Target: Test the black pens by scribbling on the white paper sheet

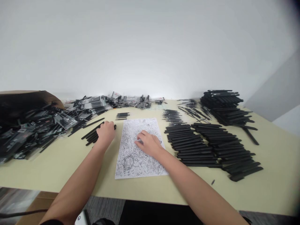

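My left hand (106, 132) is curled down over a small row of black pens (90, 135) left of the paper. Its fingers are closed on a pen, and a dark end shows just past the knuckles; the fingertips are hidden. Above a white sheet of paper (133, 156) covered in dense dark scribbles, my right hand (148, 142) has its fingers bent and apart from the thumb. Nothing shows between them. Several thin black refills (122, 115) lie in a short stack beyond the sheet's upper left corner.
Clear packets with black contents (91, 104) heap along the back and left, spilling from a box (52, 98). To the right lie rows of black pens (192, 145), a taller pen pile (220, 106) and thin refills (172, 117). A small dark piece (213, 182) sits near the front edge.
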### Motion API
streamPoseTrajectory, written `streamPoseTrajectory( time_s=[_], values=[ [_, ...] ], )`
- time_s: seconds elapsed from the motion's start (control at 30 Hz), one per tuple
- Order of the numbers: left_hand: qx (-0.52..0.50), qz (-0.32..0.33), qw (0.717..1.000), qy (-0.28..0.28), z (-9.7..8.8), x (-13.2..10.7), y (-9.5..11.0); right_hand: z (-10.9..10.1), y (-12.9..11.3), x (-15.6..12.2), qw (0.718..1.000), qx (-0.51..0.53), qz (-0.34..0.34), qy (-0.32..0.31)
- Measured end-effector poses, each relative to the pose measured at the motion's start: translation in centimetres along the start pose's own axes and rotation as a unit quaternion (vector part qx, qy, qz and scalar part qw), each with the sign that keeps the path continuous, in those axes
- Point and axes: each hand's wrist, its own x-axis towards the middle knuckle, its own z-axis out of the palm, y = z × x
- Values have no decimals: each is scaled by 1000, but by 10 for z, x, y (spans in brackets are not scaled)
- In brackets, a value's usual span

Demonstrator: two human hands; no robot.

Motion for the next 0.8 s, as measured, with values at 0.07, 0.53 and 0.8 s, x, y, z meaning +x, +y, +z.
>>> streamPoseTrajectory(
  time_s=[0.07, 0.53, 0.8],
  values=[
    [-2, 1, 1000, -4, 0, 0, 0, 0, 0, 0, 1000, -4, 1, -6],
    [-5, 31, 997, 75, 13, -7, 12, 4, -2, 1, 1000, -24, 10, -11],
    [-280, 235, 910, 196, 15, -36, 56, 3, -4, 1, 999, -6, 37, -25]
  ],
)
